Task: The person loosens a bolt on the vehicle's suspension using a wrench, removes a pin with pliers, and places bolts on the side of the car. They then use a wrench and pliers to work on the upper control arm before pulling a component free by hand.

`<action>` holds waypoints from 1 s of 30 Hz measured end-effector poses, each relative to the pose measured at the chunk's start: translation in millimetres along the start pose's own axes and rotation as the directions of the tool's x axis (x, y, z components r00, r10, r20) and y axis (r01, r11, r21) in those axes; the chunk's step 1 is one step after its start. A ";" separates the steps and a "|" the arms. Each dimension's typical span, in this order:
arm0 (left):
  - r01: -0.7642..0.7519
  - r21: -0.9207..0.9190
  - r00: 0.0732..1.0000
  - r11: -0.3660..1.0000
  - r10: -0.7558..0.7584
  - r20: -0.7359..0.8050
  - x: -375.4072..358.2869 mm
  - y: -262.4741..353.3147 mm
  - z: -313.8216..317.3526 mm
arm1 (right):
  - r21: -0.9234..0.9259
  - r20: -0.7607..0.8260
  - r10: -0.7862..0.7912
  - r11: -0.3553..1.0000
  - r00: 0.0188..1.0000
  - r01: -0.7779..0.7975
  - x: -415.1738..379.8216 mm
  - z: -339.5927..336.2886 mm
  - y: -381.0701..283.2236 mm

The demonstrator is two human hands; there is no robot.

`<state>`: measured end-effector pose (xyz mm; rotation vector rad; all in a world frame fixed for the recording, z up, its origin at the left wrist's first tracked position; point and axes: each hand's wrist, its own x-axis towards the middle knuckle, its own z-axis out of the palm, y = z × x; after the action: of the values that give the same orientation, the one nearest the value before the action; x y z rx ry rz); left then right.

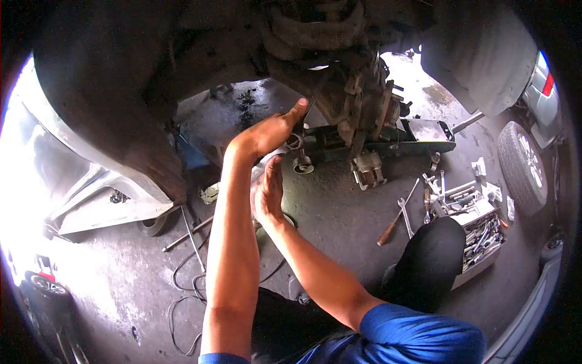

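Under the raised car, my left hand (267, 134) reaches up with its wrist bent and thumb stretched to the right, beside a dark rod-like part (311, 104). Its other fingers are hidden. Close below it, my right hand (267, 193) is held upright, thumb up, its fingers partly behind my left forearm. Between the hands a pale, shiny thing (263, 164) shows in part; I cannot tell what it is. Just to the right hangs a ringed metal part (302, 165). Farther right are the dark suspension parts (357, 112) and a metal block (368, 170) low over the floor.
A floor jack (418, 145) stands under the car. At right are an open toolbox (482, 252), a combination wrench (405, 216), a wooden-handled tool (391, 230) and a wheel (525, 167). A cable (173, 318) and a cross-shaped bar (193, 236) lie at left.
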<state>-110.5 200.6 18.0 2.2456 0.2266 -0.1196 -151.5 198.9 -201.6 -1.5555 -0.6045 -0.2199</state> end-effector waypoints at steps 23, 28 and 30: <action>0.059 0.449 0.996 0.892 -0.085 0.039 1.8 23.8 4.8 | 0.908 0.420 0.375 -0.177 0.827 -0.380 12.5 -39.4 -118.0; 0.005 0.377 0.991 0.926 -0.055 0.122 22.0 4.0 4.0 | 0.773 0.608 0.233 -0.392 0.759 -0.498 1.7 -46.6 -132.4; -0.027 0.339 0.978 0.940 -0.045 0.202 29.3 -3.4 0.2 | 0.731 0.653 0.174 -0.399 0.737 -0.553 -14.4 -37.9 -128.7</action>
<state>-82.4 206.2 10.6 2.5533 0.1080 -0.4253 -219.3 154.7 -93.6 0.0790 -0.1362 0.9688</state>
